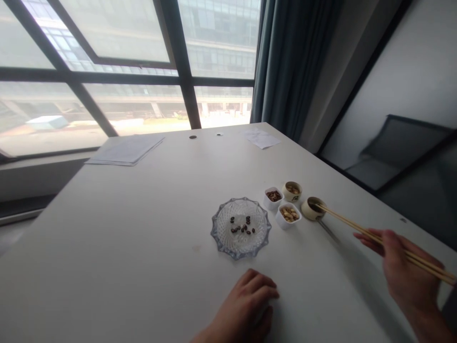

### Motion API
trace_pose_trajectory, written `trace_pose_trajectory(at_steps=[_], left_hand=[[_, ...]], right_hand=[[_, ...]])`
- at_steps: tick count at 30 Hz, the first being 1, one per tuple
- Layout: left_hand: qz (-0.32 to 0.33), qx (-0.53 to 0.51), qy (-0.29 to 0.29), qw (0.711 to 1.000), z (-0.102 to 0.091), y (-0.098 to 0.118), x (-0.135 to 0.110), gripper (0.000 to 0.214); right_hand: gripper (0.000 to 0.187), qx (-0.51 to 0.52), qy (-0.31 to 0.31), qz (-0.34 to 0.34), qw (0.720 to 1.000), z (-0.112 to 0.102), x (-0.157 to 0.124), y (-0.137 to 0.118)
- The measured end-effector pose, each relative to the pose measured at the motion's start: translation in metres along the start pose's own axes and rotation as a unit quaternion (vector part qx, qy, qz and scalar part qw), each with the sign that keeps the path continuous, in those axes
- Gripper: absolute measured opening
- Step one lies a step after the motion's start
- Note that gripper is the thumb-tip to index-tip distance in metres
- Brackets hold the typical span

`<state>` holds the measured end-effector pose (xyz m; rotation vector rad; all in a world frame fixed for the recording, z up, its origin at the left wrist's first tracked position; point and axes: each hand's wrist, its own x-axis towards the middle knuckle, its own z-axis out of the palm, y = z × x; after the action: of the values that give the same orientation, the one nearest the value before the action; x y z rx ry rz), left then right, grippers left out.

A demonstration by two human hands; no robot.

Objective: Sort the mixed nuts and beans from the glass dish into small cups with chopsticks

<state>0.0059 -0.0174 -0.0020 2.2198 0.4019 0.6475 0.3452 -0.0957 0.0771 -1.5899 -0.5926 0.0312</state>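
My right hand [407,267] is closed around a pair of wooden chopsticks [352,223]. Their tips reach into a small cream round cup [313,209] with dark contents. My left hand [246,305] rests on the table, fingers loosely bent, thumb apart, with nothing visible in it. Just beyond it sits a scalloped clear glass dish [222,240] with several dark brown beans [244,227] scattered on its bottom. Between dish and cup stand a white square cup [285,224] of pale nuts, another white cup [273,205] of reddish-brown pieces, and a second cream cup [293,194] of tan pieces.
The white table [150,238] runs toward a large window [128,71]. Sheets of paper [124,150] lie at its far left, and a thin crumpled sheet [262,138] at the far right. A dark curtain [289,62] hangs beyond the table.
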Motion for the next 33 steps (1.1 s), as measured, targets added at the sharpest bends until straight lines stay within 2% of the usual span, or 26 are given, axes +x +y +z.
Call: trace_pose_trajectory(at_steps=[3,6,8,12,15,17,22,33], left_hand=[[0.000,-0.003,-0.005,1.000,0.000,0.000,0.000,0.050],[0.000,-0.003,-0.005,1.000,0.000,-0.001,0.001,0.050],[0.003,-0.001,-0.001,1.000,0.000,-0.002,0.001,0.049],[0.008,0.007,0.005,1.000,0.002,-0.003,0.001,0.049],[0.007,0.012,0.007,1.000,0.003,-0.002,0.002,0.050],[0.008,0.012,0.012,1.000,0.003,-0.002,0.002,0.051],[0.010,0.007,0.020,1.000,0.004,-0.003,0.002,0.052],[0.007,0.011,0.010,1.000,0.003,0.000,0.001,0.049]], right_hand=[[0.044,-0.042,-0.005,-0.026,0.999,0.002,-0.005,-0.007],[0.042,-0.042,-0.006,-0.058,0.997,0.012,-0.026,-0.028],[0.040,-0.029,-0.059,-0.063,0.996,0.024,-0.046,-0.042],[0.033,0.005,-0.213,-0.065,0.975,0.058,-0.082,-0.062],[0.035,-0.017,-0.301,-0.097,0.949,0.080,-0.092,-0.071],[0.039,-0.036,-0.333,-0.112,0.935,0.089,-0.093,-0.075],[0.042,-0.059,-0.356,-0.124,0.925,0.096,-0.096,-0.073],[0.038,-0.046,-0.348,-0.129,0.927,0.094,-0.104,-0.058]])
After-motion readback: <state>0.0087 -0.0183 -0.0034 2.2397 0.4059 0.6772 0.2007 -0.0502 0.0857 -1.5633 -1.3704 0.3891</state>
